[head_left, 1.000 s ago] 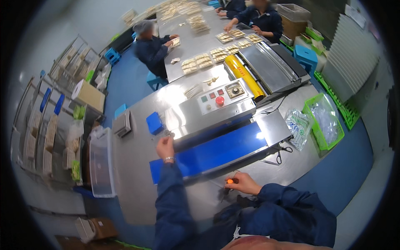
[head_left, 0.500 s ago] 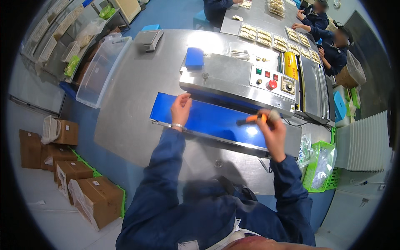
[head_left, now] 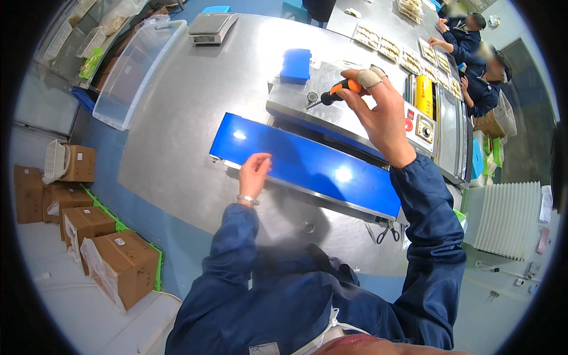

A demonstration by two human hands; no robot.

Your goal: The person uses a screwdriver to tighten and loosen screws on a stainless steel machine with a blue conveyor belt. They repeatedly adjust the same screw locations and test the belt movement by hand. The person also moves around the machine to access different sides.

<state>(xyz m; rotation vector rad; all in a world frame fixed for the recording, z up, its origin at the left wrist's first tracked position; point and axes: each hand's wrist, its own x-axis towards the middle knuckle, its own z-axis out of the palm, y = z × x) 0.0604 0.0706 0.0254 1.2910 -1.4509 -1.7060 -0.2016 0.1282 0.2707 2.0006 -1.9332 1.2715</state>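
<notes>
My right hand [head_left: 381, 106] grips a screwdriver [head_left: 332, 93] with an orange and black handle. Two of its fingers wear pale finger covers. The shaft slants down to the left, its tip close to a round knob [head_left: 312, 97] on the steel sealing machine [head_left: 284, 103]; whether they touch I cannot tell. Over the front edge of the blue conveyor belt [head_left: 296, 157], my left hand [head_left: 254, 174] is closed with thumb and fingers together. Anything between them is too small to make out. A blue block-shaped box [head_left: 295, 66] stands on the machine, and my right hand covers part of its control panel [head_left: 421, 127].
A scale [head_left: 213, 28] stands on the steel table [head_left: 165, 118]. Scissors [head_left: 387, 232] lie at the belt's right end. Cartons [head_left: 124, 266] and a clear plastic tub [head_left: 139, 77] are at left. Co-workers [head_left: 464, 32] sit by filled trays [head_left: 390, 47] at far right.
My right hand has carried the screwdriver from above the belt up and away to the machine's top. My left hand has drawn back toward the belt's near edge. The view has shifted too.
</notes>
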